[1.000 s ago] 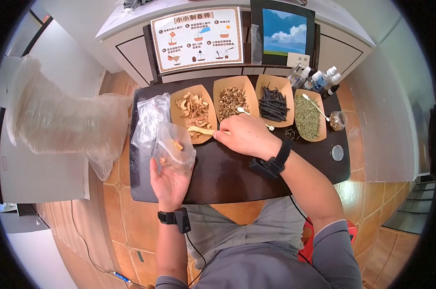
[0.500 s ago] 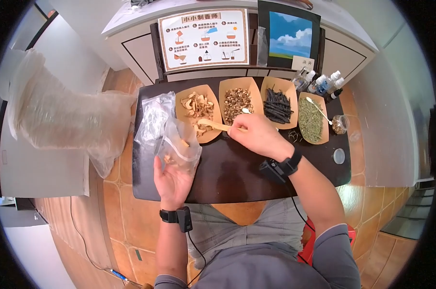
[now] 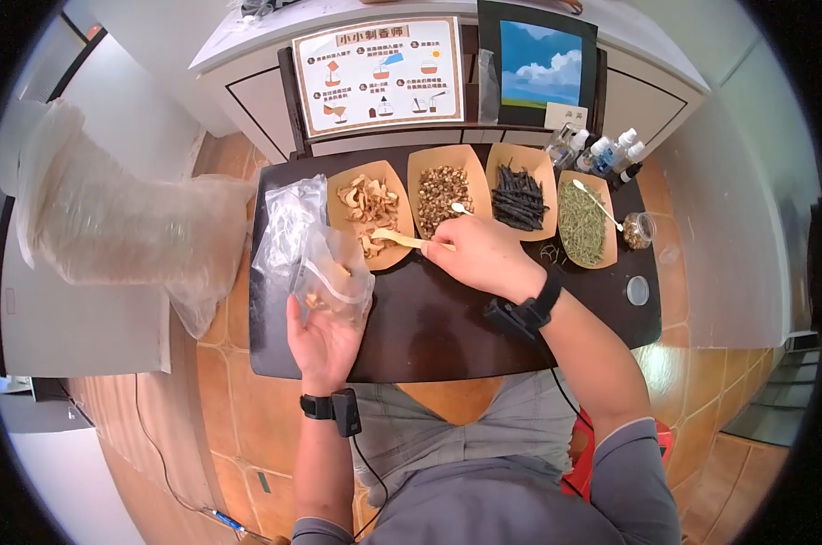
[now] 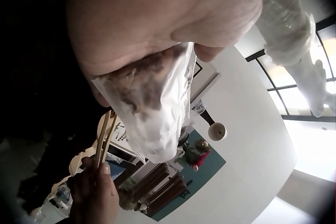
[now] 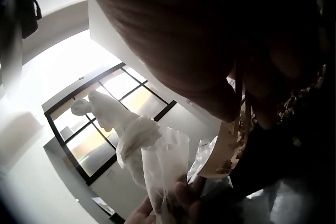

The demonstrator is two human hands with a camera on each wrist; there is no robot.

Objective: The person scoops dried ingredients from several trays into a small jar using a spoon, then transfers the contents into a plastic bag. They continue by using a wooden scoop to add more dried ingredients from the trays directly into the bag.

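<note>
My left hand is palm up below a clear zip bag and holds it, with the thumb to the left and fingers round its lower part. Several tan pieces lie in the bag. In the left wrist view the bag hangs from the palm, its bottom dark with contents. My right hand grips light wooden tongs; their two arms show in the left wrist view. The tong tips reach over the near end of a paper tray of dried slices, just beside the bag's mouth.
More paper trays hold brown seed-like bits, dark sticks and green dried herb. Spray bottles, a small jar and a lid are on the right. Spare plastic bags lie left; an instruction board stands behind.
The tong tips have shifted slightly right and back over the dried slices. My left hand keeps holding the bag in about the same place. The head view has shifted a little.
</note>
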